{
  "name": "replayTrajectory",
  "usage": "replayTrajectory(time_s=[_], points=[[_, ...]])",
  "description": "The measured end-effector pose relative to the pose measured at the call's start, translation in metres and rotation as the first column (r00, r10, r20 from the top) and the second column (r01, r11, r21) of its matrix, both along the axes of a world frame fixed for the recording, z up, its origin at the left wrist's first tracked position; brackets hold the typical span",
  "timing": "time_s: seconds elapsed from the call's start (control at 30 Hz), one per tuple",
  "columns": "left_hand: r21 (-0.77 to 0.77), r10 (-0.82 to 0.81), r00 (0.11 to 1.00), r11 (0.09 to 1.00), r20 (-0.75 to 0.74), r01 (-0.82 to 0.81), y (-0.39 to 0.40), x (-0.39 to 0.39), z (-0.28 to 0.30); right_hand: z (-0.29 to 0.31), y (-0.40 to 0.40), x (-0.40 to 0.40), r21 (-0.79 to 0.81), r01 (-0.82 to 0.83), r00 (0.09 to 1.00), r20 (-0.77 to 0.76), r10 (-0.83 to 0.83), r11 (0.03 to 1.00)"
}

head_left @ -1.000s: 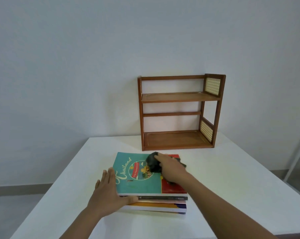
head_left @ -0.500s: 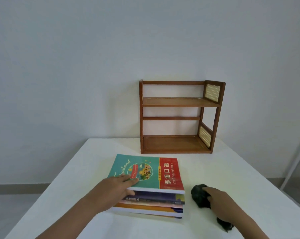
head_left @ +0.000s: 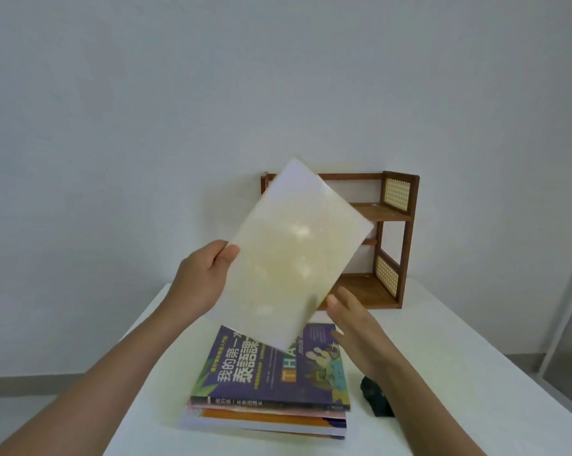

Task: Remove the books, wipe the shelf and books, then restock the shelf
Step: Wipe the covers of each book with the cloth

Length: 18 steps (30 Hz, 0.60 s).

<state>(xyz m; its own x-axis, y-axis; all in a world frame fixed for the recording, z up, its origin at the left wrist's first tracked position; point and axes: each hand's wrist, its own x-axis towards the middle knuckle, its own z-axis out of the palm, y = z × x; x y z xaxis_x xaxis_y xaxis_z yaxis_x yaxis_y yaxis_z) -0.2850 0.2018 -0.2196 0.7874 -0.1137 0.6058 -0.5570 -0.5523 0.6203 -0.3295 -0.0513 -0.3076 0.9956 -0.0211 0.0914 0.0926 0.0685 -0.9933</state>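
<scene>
A white table [head_left: 459,350] stands against the wall before me. On it, at the back, sits a two-tier wooden shelf [head_left: 396,238] with cane side panels; nearer me lies a stack of books [head_left: 271,399], a purple cover on top, and just right of it a dark cloth [head_left: 375,398].

The book [head_left: 297,255] I hold up blocks my way to the shelf [head_left: 399,238]; the table [head_left: 459,340] lies open right of the stack [head_left: 271,399].
</scene>
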Motion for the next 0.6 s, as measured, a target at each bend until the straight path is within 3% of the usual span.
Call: replayTrajectory(time_s=[0.1, 0.17, 0.27, 0.37, 0.5, 0.6], points=[[-0.22, -0.09, 0.973, 0.975, -0.211, 0.043, -0.005, -0.005, -0.003, 0.027, 0.02, 0.012, 0.127, 0.048, 0.986, 0.152, -0.068, 0.991], [-0.234, -0.136, 0.96, 0.969, -0.246, 0.077, -0.004, -0.004, -0.014, 0.039, 0.024, 0.017, 0.006, 0.22, 0.954, 0.208, -0.217, 0.975], [-0.16, -0.155, 0.929, 0.981, -0.336, 0.106, 0.0, 0.002, -0.045, 0.042, 0.027, 0.019, -0.264, 0.302, 0.942, 0.229, -0.245, 0.916], [-0.037, -0.043, 0.885, 0.999, -0.463, 0.029, 0.002, 0.006, -0.09, 0.031, 0.035, 0.018, -0.471, 0.268, 0.963, 0.139, -0.229, 0.841], [0.11, 0.114, 0.799, 0.992, -0.591, -0.061, 0.001, 0.008, -0.146, 0.005, 0.047, 0.019, -0.599, 0.206, 0.975, 0.056, -0.215, 0.774], [0.204, 0.187, 0.823, 0.975, -0.537, -0.088, -0.001, 0.01, -0.162, -0.015, 0.053, 0.027, -0.647, 0.157, 0.974, -0.024, -0.225, 0.746]])
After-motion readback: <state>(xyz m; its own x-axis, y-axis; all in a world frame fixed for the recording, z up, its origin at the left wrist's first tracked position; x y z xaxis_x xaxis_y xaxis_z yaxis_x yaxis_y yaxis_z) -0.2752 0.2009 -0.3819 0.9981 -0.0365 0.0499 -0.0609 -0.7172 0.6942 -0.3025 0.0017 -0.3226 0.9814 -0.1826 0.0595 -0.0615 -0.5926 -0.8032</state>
